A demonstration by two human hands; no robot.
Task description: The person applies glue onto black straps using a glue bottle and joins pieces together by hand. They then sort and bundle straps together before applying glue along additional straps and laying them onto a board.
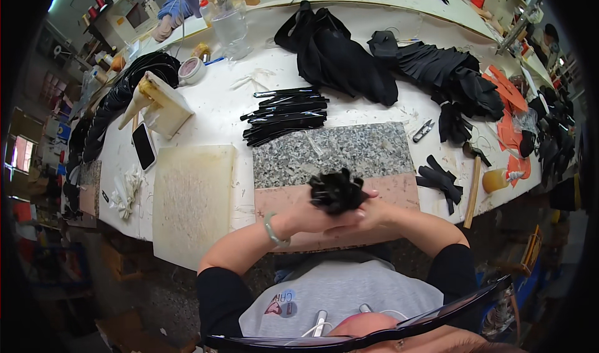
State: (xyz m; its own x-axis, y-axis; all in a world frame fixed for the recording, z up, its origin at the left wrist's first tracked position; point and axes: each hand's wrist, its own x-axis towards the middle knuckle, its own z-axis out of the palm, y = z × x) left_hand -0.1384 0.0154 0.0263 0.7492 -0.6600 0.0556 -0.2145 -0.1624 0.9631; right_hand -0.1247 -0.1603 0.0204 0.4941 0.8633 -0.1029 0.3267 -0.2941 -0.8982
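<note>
A bundle of black strips [337, 189] stands bunched between my hands, its loose ends fanning toward the far side. My left hand [302, 217] wraps it from the left, below a pale green bangle [272, 230]. From the right, my right hand [369, 214] closes round the same bundle, its fingers meeting the left hand's. Both hands are over the pink front part [399, 189] of a speckled stone slab [337, 150]. Just beyond the slab lies a stack of glossy black strips [286, 116]. What the palms cover is hidden.
A whitish board [190, 197], a phone [143, 147] and a wooden stand [168, 112] are on the left. Black material [346, 59] is heaped at the back. To the right lie thread snips [423, 131], black strips [441, 181], a hammer [473, 191] and a glue bottle [496, 180].
</note>
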